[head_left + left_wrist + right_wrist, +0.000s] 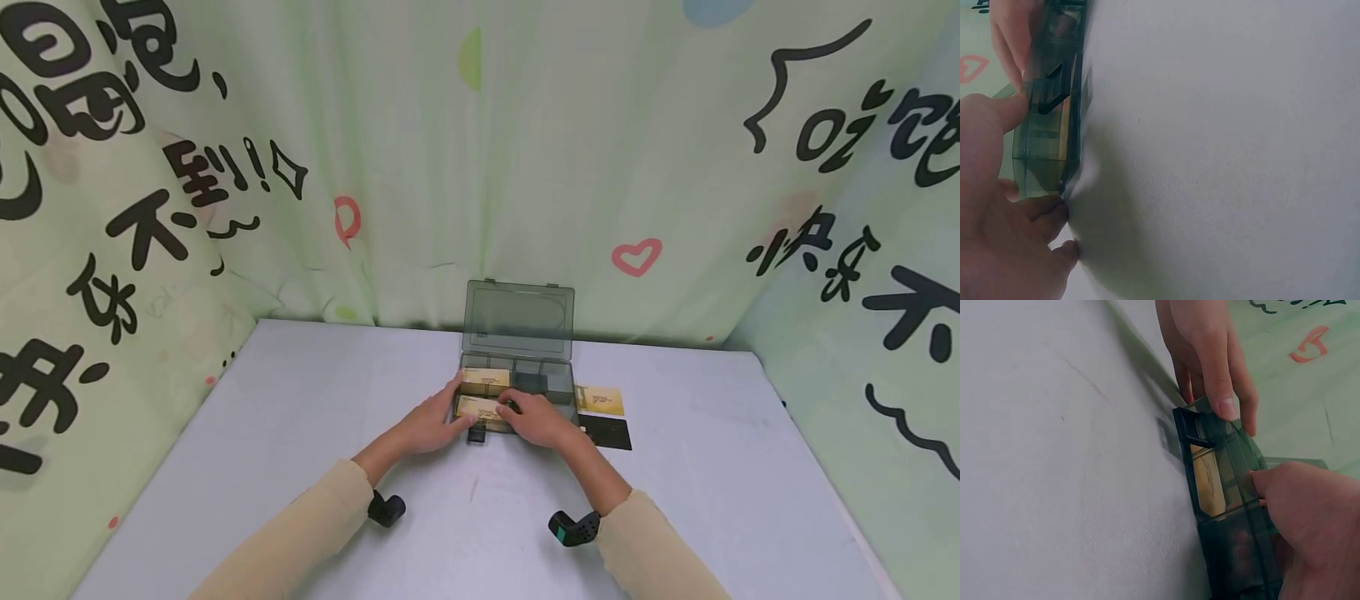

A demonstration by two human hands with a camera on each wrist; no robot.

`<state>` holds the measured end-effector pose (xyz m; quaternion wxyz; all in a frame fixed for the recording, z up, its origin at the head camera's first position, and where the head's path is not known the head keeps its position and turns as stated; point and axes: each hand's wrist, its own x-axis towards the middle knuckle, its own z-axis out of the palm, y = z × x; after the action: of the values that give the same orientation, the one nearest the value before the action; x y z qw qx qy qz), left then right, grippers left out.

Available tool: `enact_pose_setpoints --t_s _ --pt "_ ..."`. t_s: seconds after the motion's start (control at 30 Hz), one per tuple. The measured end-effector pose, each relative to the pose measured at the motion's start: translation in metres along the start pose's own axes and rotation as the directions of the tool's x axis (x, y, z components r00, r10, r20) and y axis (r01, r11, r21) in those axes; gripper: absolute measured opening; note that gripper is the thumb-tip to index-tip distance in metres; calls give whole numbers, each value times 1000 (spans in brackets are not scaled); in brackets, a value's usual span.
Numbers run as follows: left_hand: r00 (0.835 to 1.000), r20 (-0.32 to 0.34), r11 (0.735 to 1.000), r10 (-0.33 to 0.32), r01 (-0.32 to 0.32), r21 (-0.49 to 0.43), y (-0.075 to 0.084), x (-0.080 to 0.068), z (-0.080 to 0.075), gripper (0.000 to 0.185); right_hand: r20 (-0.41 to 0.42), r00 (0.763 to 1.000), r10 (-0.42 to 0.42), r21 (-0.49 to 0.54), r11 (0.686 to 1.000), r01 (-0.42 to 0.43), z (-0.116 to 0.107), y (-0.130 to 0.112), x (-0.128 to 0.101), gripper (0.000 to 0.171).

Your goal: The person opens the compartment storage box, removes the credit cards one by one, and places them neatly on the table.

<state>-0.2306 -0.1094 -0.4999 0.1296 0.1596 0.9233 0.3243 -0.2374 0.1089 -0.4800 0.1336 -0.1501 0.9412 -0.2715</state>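
Observation:
A smoky see-through plastic box (556, 367) stands on the grey table (300, 433) with its lid (517, 321) raised. Two gold packets lie in its left compartments, one behind (483, 380) and one in front (477, 408). My left hand (431, 425) lies against the box's front left corner, thumb on the front rim and fingers along the side. My right hand (540, 421) curls over the right end of the front gold packet. In the right wrist view, that hand (1310, 519) has its thumb on the box (1229, 487). In the left wrist view, my left hand (997, 250) touches the box (1047, 125).
A gold card (600, 400) and a black card (606, 432) lie on the table just right of the box. Printed green curtains close in the back and both sides. A black wrist camera sits under each forearm, left (386, 508) and right (573, 527).

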Motion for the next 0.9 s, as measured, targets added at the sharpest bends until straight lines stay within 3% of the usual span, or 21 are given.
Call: enact_pose_setpoints --t_s 0.23,0.57,0.9 --pt "1000 1 1000 -2 2 -4 4 -1 -2 82 12 1000 17 34 999 -17 -2 -1 -1 26" --pt "1000 7 1000 -5 5 -7 2 -1 -5 83 -118 993 3 250 968 26 -1 3 -3 13" --pt "1000 9 1000 0 0 -3 4 -2 -3 84 -159 987 -29 248 966 69 2 8 -4 11"
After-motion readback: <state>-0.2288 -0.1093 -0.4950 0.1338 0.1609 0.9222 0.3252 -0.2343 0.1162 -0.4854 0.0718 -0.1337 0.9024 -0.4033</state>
